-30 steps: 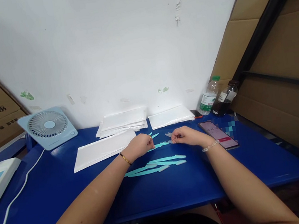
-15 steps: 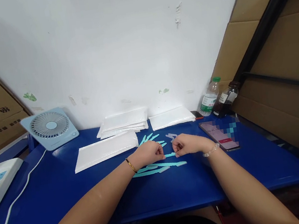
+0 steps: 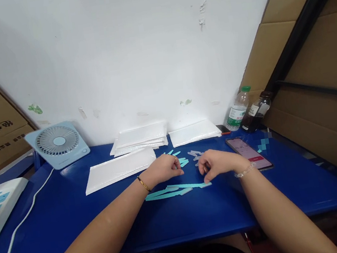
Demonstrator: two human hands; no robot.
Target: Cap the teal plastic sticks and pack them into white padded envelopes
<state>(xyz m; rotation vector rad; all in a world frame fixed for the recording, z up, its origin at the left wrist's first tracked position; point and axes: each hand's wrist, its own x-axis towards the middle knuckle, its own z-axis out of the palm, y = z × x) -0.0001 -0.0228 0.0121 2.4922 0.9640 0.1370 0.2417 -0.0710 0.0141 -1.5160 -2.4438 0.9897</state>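
My left hand (image 3: 166,168) hovers over the table with thumb and index finger a little apart and nothing visible between them. Just beyond its fingertips lie several loose turquoise eyebrow razors (image 3: 184,162), partly hidden by the hand. My right hand (image 3: 216,163) is partly open, its thumb tip at the clear-capped end of a turquoise razor (image 3: 185,186). Beside that one, more capped razors (image 3: 169,195) lie on the blue table, nearer to me. A few small clear caps (image 3: 194,153) rest behind my right hand.
White padded packets (image 3: 121,169) lie behind and left of my hands, with more along the wall. A phone (image 3: 251,152) and two bottles (image 3: 238,109) are at the right. A blue fan (image 3: 60,145) with a white cable (image 3: 27,219) stands left.
My hands have moved apart, and the razor they both held is no longer between them. The right hand has come down to a capped razor; the left has drawn slightly left.
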